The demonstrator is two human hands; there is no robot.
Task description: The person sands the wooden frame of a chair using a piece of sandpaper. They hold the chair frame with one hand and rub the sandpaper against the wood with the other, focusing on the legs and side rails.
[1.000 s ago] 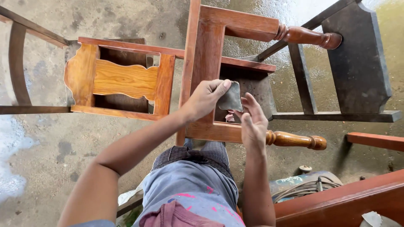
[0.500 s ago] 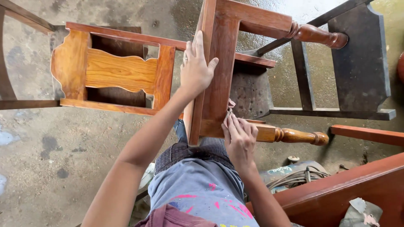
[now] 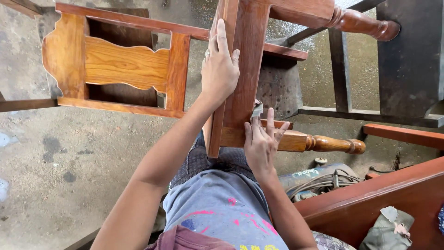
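Left hand lies flat, open, on chair rail. Right hand presses sandpaper against rail, fingers closed on it.

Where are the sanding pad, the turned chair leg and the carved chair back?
sanding pad (image 3: 257,109), head view, on the grey corner above the right hand's fingers.
turned chair leg (image 3: 331,144), head view, on its rounded shaft.
carved chair back (image 3: 125,65), head view, on the middle splat.
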